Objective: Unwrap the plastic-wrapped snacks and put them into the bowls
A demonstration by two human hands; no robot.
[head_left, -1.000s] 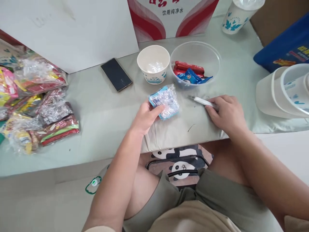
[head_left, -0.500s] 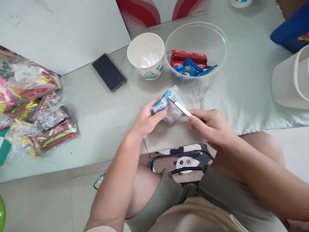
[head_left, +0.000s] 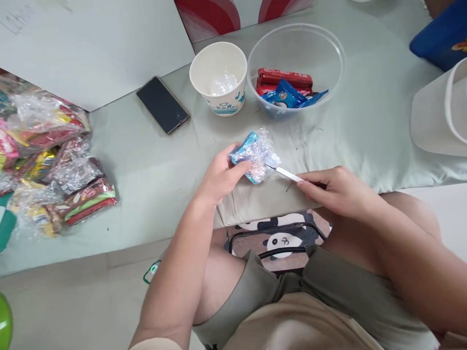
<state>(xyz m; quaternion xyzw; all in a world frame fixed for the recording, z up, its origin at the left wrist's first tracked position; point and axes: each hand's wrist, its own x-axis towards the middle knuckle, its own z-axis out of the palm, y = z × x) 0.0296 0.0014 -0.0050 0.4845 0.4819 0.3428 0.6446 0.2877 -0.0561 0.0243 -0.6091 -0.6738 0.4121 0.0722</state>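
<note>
My left hand [head_left: 225, 176] is closed on a blue snack packet wrapped in crinkled clear plastic [head_left: 258, 154], with the thumb lying across its front. The packet is held just above the near part of the cloth-covered table. My right hand [head_left: 333, 189] grips a slim craft knife [head_left: 288, 174] with a white handle and a narrow dark tip. That tip points left, at the lower right edge of the plastic; whether it touches cannot be made out. Beyond my hands stand a paper cup [head_left: 225, 104] with clear plastic inside and a clear bowl [head_left: 337, 63] holding red and blue packets.
A phone [head_left: 163, 105] lies left of the cup. Bagged snacks [head_left: 85, 197] are heaped at the table's left, before a white board [head_left: 91, 43]. A white bin-like container [head_left: 430, 114] and a blue box [head_left: 438, 36] stand at the right.
My right hand has drawn the knife right and slightly down, so its tip moved from over the packet to the plastic's right edge. My left hand keeps its hold.
</note>
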